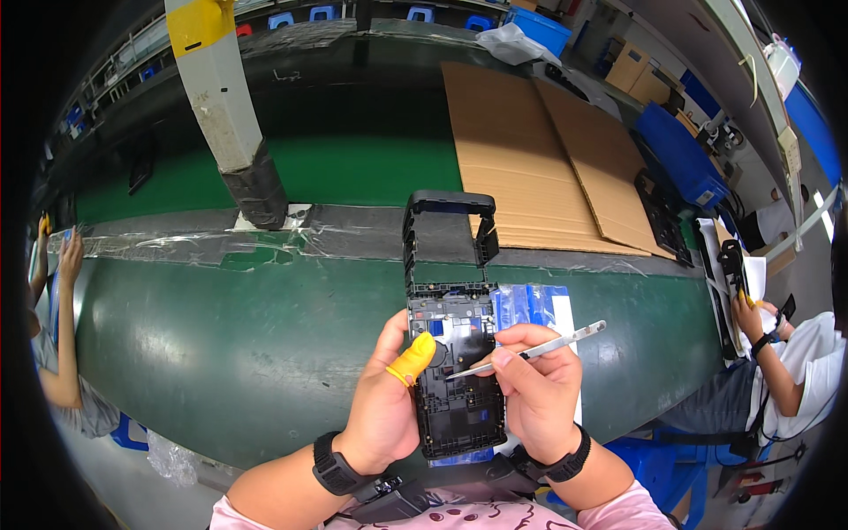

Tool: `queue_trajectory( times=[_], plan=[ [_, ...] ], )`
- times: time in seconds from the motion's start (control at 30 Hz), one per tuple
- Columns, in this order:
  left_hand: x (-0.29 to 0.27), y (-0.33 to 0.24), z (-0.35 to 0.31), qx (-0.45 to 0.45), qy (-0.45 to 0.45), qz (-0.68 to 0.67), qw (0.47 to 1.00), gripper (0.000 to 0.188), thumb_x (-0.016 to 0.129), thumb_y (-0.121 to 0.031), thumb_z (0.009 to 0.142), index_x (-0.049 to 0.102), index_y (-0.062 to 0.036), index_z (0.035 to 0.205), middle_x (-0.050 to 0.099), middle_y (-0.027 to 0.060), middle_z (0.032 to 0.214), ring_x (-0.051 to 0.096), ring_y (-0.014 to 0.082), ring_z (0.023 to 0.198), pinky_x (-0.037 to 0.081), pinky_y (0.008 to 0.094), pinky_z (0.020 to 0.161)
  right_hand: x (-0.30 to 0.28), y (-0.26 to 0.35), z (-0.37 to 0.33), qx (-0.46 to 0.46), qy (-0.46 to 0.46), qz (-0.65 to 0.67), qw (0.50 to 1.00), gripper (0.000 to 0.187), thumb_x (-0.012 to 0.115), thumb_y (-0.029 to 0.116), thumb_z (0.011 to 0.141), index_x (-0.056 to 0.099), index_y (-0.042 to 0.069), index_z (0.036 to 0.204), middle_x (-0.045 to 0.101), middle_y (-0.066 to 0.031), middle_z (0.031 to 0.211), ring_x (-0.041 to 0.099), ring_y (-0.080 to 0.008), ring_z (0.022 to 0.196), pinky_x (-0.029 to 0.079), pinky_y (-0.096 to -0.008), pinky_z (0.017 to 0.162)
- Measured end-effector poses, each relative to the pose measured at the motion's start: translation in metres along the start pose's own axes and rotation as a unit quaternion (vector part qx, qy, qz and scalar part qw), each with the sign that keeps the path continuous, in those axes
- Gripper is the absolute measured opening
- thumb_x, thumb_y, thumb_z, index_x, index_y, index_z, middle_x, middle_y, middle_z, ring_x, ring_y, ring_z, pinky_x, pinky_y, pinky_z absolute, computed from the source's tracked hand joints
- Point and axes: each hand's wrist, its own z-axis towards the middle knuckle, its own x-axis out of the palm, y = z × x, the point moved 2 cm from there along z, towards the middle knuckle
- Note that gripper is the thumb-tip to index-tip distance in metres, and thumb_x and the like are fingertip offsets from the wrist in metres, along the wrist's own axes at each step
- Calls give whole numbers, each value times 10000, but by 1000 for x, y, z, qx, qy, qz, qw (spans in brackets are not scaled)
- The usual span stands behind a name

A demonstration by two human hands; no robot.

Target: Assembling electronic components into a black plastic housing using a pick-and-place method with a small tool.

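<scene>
My left hand (387,393), a yellow finger cot (412,358) on its thumb, grips the left edge of a black plastic housing (459,415). The housing has an open frame at its far end and a ribbed, recessed tray at its near end. Between the fingers of my right hand (539,389) is a pair of metal tweezers (552,344), its tip pointing left into the middle of the housing. Whether the tips hold anything is too small to tell. A blue plastic bag (534,305) and a white sheet lie partly hidden under the housing and my right hand.
Flat cardboard sheets (521,159) lie at the far right of the green table (221,353). A white post (216,106) rises at the left. Blue bins (680,155) stand at the right. One person (795,371) works at the right edge, another (66,353) at the left.
</scene>
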Motion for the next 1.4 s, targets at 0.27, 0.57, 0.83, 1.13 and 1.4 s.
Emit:
queue_trajectory(
  times=[0.27, 0.57, 0.83, 1.13, 1.4],
  plan=[
    [-2, 0, 0, 6, -4, 12, 1000, 310, 433, -189, 924, 407, -90, 1216, 530, 100, 1154, 540, 202, 1034, 449, 340, 876, 3, -2, 0, 5, 3, -13, 1000, 205, 606, -5, 809, 562, -23, 1008, 639, -83, 787, 591, -80, 664, 394, -163, 510],
    [0, 0, 1, 13, -8, 25, 1000, 298, 430, -184, 925, 402, -87, 1205, 535, 108, 1142, 541, 205, 1029, 451, 341, 876, 3, -2, 0, 0, 17, -4, 1000, 207, 598, -11, 817, 554, -37, 1017, 625, -86, 830, 612, -111, 725, 464, -190, 602],
    [-2, -2, -2, 3, -9, -15, 1000, 276, 401, -103, 932, 403, -112, 1207, 533, 86, 1133, 557, 171, 989, 485, 310, 822, 6, -1, -1, 8, 21, -6, 1000, 204, 590, -23, 818, 549, -49, 1016, 618, -94, 853, 615, -126, 745, 495, -217, 662],
    [1, -1, 2, 18, -18, 11, 1000, 280, 402, -120, 933, 399, -95, 1212, 534, 80, 1125, 554, 168, 982, 485, 314, 806, 4, 3, 0, -9, -14, -25, 1000, 202, 586, -12, 818, 552, -42, 1015, 629, -83, 800, 568, -72, 658, 433, -179, 572],
    [-7, 6, 8, -7, -38, 82, 996, 509, 440, 148, 747, 381, -60, 1207, 556, 136, 1096, 588, 221, 952, 504, 339, 804, -31, 24, -13, -67, -115, 64, 989, 201, 600, -31, 782, 566, -51, 979, 614, -74, 734, 473, -59, 531, 363, -182, 491]
  ],
)
